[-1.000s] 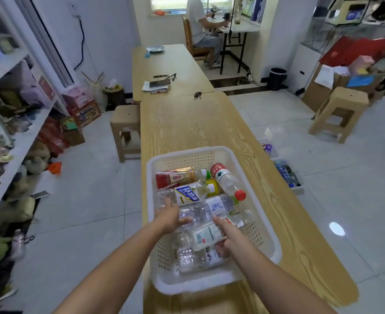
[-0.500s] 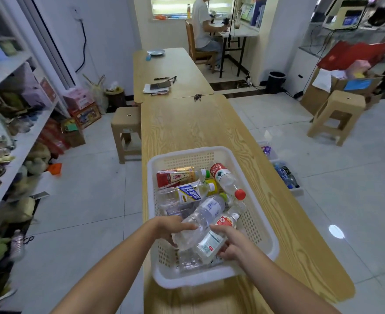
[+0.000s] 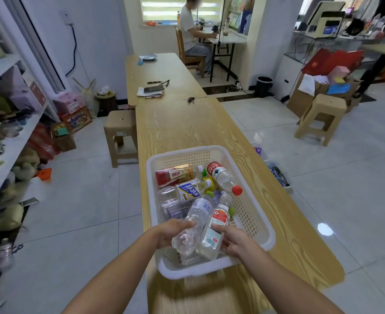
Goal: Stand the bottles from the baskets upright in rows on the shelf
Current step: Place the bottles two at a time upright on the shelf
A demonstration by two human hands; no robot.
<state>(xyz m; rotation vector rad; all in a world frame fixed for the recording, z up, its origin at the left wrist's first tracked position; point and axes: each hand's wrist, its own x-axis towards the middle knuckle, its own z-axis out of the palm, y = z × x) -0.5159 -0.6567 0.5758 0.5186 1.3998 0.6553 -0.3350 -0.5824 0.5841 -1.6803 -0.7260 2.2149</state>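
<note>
A white perforated basket (image 3: 252,214) sits on the near end of the long wooden table (image 3: 182,128), holding several plastic bottles lying down. My left hand (image 3: 171,232) grips a clear bottle with a blue label (image 3: 192,225), lifted above the pile. My right hand (image 3: 231,241) grips a clear bottle with a red-and-white label (image 3: 215,227), also raised, neck pointing away. Further back in the basket lie a red-labelled drink bottle (image 3: 175,174), a blue-and-yellow labelled bottle (image 3: 190,190) and a red-capped water bottle (image 3: 223,176). The shelf (image 3: 10,150) runs along the left wall.
A second basket with bottles (image 3: 277,175) lies on the floor right of the table. Beige stools stand left (image 3: 121,130) and right (image 3: 320,116) of the table. The shelf holds plush toys and boxes. A person sits at a far desk (image 3: 191,30).
Both hands have closed on a bottle each and lifted them out of the pile, tilting the necks up and away. The view has pulled back slightly.
</note>
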